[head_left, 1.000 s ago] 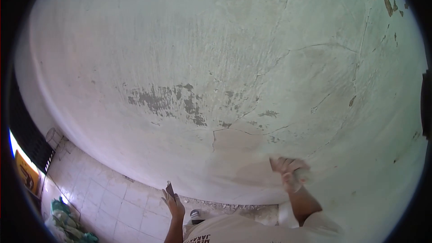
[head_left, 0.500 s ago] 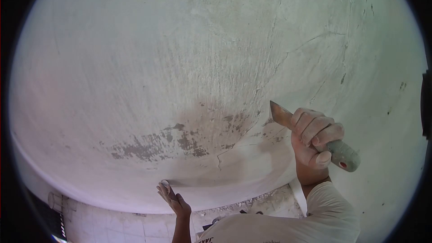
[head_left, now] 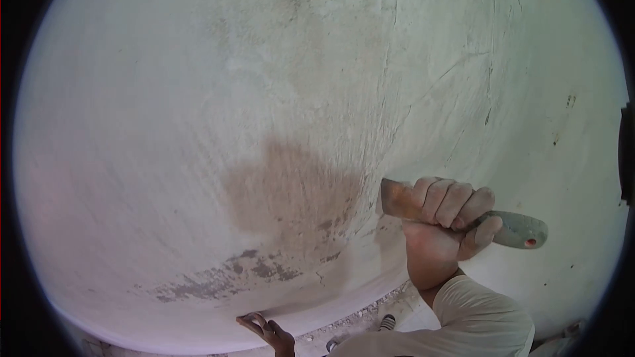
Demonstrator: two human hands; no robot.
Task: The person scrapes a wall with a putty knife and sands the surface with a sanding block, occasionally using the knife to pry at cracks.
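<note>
A putty knife (head_left: 519, 229) with a grey-green handle is gripped in my right hand (head_left: 453, 206), fingers wrapped over its rusty-brown blade and handle. The blade's broad tip is right at the wall (head_left: 152, 106), beside a crack with rough streaks. My left hand (head_left: 270, 332) is low at the wall's foot, fingers stretched toward the surface and nothing showing in them. Left of the blade, a brownish shadow-like patch (head_left: 291, 192) covers the wall. Below it spreads a grey area of flaked paint (head_left: 225, 279).
Long cracks (head_left: 390, 59) run down the right half of the wall. Crumbled debris (head_left: 370, 307) lies along its base. A striped shoe or sandal (head_left: 387, 322) shows on the floor near my white sleeve (head_left: 486, 311).
The view has tilted upward, so the flaked area and my left hand sit lower. My right hand has turned the putty knife flatter, its blade now farther left.
</note>
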